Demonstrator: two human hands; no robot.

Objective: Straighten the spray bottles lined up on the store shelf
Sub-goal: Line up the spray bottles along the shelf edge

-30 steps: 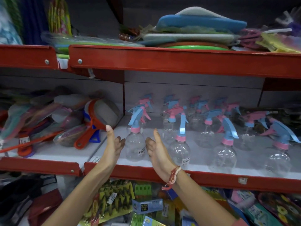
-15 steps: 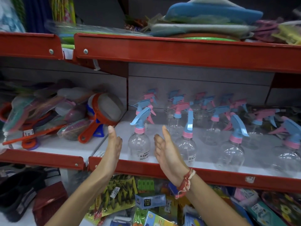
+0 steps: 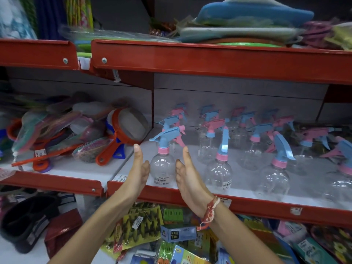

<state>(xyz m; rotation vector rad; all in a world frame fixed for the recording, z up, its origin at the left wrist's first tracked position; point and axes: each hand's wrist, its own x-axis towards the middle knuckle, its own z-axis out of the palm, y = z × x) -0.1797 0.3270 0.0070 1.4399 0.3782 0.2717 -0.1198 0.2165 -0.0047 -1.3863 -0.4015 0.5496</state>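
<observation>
Hands come first, raised over the red metal front lip of the shelf (image 3: 247, 203): the left hand (image 3: 138, 173) and the right hand (image 3: 187, 177) stand edge-up with palms facing each other, fingers (image 3: 137, 153) pressed together and straight, pinching nothing. Between them, at the left front corner of the white shelf board, stands the clear round plastic spray bottle with pink collar and blue trigger head (image 3: 162, 166); the palms sit just beside its belly, and whether they touch it cannot be told. The flat, parallel pose reads as a way to nudge and square the bottle rather than lift it. To its right the other front-row clear bottles (image 3: 219, 171) stand with nozzles turned different ways, likely still to be aligned. Behind them more pink-and-blue-topped bottles (image 3: 208, 134) run back toward the grey rear panel (image 3: 238, 96).
</observation>
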